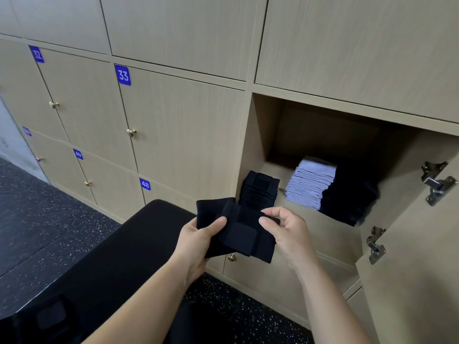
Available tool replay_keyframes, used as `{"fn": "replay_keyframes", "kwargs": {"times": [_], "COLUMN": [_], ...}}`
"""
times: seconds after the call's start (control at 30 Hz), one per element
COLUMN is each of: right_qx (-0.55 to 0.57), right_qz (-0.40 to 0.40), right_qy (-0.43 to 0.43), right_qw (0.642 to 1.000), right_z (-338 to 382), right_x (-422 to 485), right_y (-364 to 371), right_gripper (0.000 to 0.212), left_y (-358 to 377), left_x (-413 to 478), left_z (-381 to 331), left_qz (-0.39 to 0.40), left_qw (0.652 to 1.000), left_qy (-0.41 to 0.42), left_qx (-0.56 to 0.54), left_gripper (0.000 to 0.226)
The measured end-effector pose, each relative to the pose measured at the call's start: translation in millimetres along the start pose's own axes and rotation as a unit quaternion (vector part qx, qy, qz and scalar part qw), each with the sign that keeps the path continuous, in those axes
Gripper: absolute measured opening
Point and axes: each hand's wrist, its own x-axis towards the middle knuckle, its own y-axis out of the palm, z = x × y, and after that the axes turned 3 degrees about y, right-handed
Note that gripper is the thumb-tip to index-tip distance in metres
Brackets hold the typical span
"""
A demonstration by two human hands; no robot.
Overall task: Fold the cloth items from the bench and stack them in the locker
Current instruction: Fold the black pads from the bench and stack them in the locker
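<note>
Both hands hold a black cloth before the open locker.
Left hand grips its left edge, thumb on top; right hand pinches its right edge; folded stacks inside.

Both bare forearms reach forward from the lower edge, angled toward each other. Left hand grips the black cloth from its left side, thumb on top, fingers underneath. Right hand pinches the cloth's right edge between thumb and forefinger, other fingers curled.
</note>
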Motion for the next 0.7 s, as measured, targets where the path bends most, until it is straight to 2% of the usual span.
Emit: {"fn": "replay_keyframes", "kwargs": {"times": [0.1, 0.2, 0.4, 0.7], "right_qx": [0.047, 0.057, 0.003, 0.048], "right_qz": [-0.027, -0.041, -0.123, -0.209], "right_qy": [0.034, 0.059, 0.016, -0.018], "right_qw": [0.998, 0.996, 0.992, 0.977], "right_z": [-8, -21, -44, -39], "right_x": [2, -2, 15, 122], "right_y": [-5, -13, -19, -32], "right_gripper": [0.018, 0.011, 0.012, 0.011], "left_y": [6, 14, 32, 32], "left_x": [5, 14, 34, 97], "left_z": [3, 10, 23, 27], "left_qz": [-0.019, -0.032, -0.047, -0.089], "left_qw": [1.000, 0.999, 0.998, 0.996], "left_qy": [0.017, 0.028, 0.017, 0.017], "left_qx": [-0.003, -0.015, -0.027, -0.011], "left_gripper": [0.022, 0.020, 0.015, 0.013]}}
